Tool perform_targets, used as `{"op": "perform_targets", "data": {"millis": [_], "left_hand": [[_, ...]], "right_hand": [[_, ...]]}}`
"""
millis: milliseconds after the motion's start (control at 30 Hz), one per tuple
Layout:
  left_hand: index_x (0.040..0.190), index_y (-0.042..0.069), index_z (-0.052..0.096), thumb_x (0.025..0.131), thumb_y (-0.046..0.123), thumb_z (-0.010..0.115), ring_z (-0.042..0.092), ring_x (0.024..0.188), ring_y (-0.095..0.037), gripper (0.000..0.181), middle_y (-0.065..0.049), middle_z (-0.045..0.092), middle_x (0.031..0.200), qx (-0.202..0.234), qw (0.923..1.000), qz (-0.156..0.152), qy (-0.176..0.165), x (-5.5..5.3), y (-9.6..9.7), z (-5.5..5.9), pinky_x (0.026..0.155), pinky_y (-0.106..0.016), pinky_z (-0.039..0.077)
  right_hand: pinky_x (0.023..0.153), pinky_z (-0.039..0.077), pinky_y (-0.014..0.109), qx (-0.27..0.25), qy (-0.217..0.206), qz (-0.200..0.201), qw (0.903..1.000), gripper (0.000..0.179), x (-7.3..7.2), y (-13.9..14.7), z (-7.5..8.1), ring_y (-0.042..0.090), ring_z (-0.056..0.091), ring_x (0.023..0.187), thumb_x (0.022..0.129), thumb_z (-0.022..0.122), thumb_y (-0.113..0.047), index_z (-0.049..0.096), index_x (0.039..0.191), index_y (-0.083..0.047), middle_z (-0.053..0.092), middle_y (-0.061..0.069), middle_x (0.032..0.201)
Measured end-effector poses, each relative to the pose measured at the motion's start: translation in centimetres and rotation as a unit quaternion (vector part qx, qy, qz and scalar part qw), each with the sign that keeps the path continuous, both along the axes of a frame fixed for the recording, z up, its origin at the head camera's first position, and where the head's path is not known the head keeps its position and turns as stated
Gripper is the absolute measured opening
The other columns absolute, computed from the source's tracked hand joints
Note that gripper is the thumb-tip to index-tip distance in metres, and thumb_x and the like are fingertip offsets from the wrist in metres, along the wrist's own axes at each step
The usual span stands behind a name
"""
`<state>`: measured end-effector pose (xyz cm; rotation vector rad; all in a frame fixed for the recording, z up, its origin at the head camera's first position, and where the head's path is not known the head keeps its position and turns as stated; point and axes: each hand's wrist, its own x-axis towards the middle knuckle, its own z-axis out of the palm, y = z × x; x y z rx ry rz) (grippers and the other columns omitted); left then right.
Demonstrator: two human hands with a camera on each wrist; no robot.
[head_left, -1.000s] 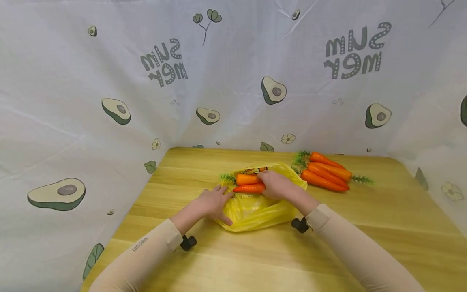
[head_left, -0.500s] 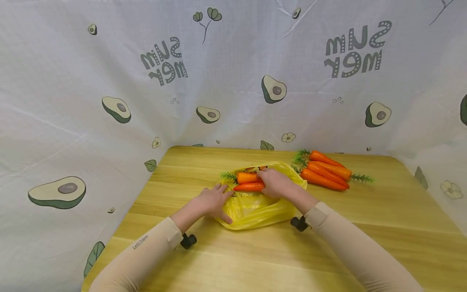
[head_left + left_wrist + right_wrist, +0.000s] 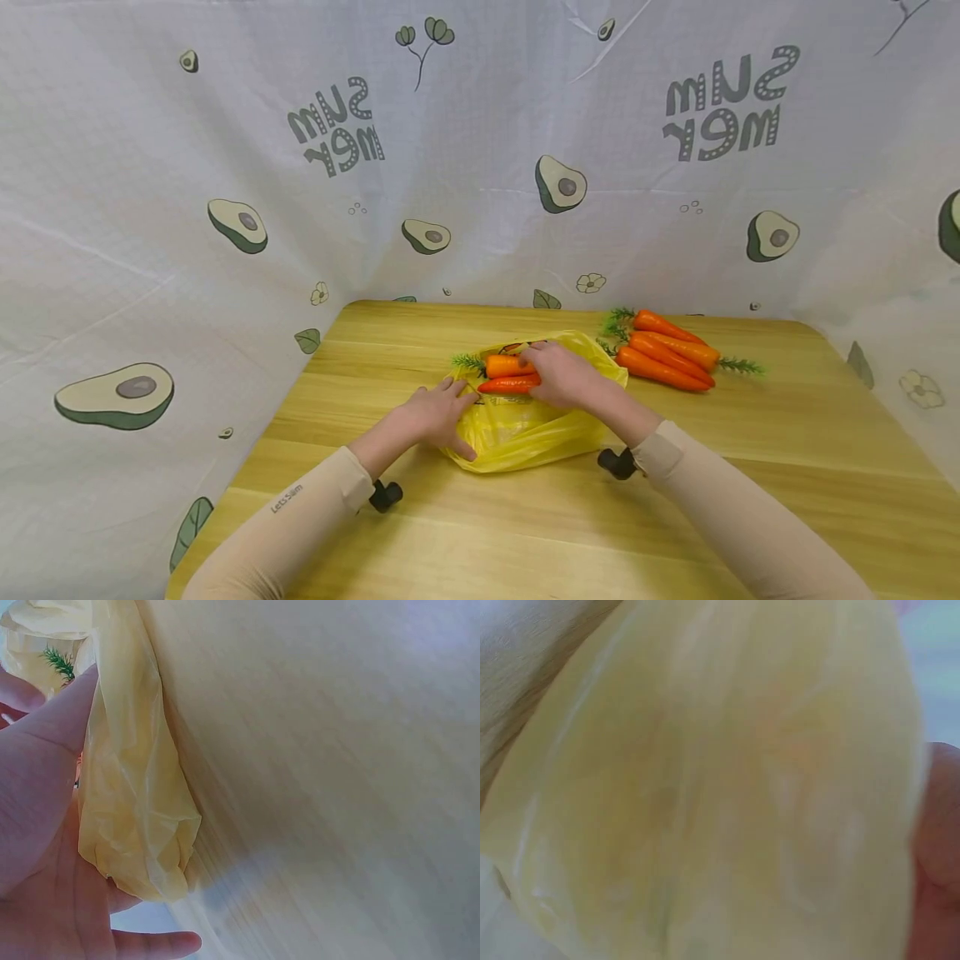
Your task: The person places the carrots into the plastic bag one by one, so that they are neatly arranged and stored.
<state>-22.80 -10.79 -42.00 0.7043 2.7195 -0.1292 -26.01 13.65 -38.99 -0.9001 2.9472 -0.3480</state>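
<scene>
A yellow plastic bag [image 3: 517, 429] lies on the table with its mouth spread. Inside it rest an orange carrot [image 3: 502, 366] with a green top and a redder carrot [image 3: 510, 385], side by side. My right hand [image 3: 562, 379] reaches into the bag and grips both carrots near their right ends, which it hides. At the bag's left edge my left hand [image 3: 437, 414] rests with fingers spread. In the left wrist view, the bag film [image 3: 135, 772] hangs beside the extended fingers [image 3: 157, 945]. Yellow film [image 3: 705, 795] covers most of the right wrist view.
Several more carrots [image 3: 667, 358] lie in a pile on the wooden table [image 3: 780, 450], just right of the bag. Behind the table hangs a white curtain [image 3: 480, 150] printed with avocados. A small black device [image 3: 386, 496] sits under each wrist.
My right hand has shifted slightly left over the two carrots. The left hand, the bag and the pile of carrots look nearly the same.
</scene>
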Motion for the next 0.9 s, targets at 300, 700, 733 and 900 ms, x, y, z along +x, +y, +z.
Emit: {"op": "perform_targets", "data": {"millis": [300,700,733,900], "left_hand": [[0.16,0.023,0.029,0.075,0.074,0.072,0.02,0.154,-0.033,0.109,-0.01,0.021,0.168,0.009,0.9999,0.001,-0.005,0.0,-0.1,-0.2,0.111,-0.065,0.035],[0.16,0.023,0.03,0.075,0.075,0.071,0.02,0.154,-0.034,0.109,-0.01,0.022,0.168,0.013,0.9999,-0.003,-0.002,-0.3,-0.4,-0.4,0.11,-0.065,0.037],[0.16,0.023,0.03,0.075,0.075,0.072,0.02,0.154,-0.034,0.109,-0.01,0.022,0.168,0.013,0.9999,-0.003,-0.003,-0.3,-0.4,-0.4,0.11,-0.065,0.037],[0.16,0.022,0.03,0.075,0.074,0.072,0.02,0.154,-0.034,0.108,-0.01,0.022,0.168,0.02,0.9998,-0.003,-0.003,-0.2,-0.5,-0.4,0.109,-0.065,0.037]], "right_hand": [[0.099,0.051,0.051,-0.069,-0.02,-0.011,0.9974,0.04,1.4,1.6,2.7,0.036,0.057,0.126,0.091,0.072,-0.015,0.064,0.129,-0.006,0.062,0.014,0.135],[0.101,0.047,0.059,-0.114,-0.01,-0.08,0.9901,0.04,1.0,6.1,4.6,0.04,0.055,0.127,0.097,0.066,-0.022,0.061,0.133,-0.007,0.06,0.017,0.138],[0.1,0.047,0.06,-0.118,-0.011,-0.084,0.9894,0.04,0.8,6.5,4.6,0.041,0.055,0.127,0.098,0.065,-0.022,0.061,0.134,-0.006,0.06,0.018,0.138],[0.098,0.048,0.059,-0.144,-0.025,-0.108,0.9833,0.04,0.0,8.6,4.4,0.042,0.054,0.127,0.1,0.062,-0.02,0.058,0.137,-0.006,0.059,0.019,0.139]]}}
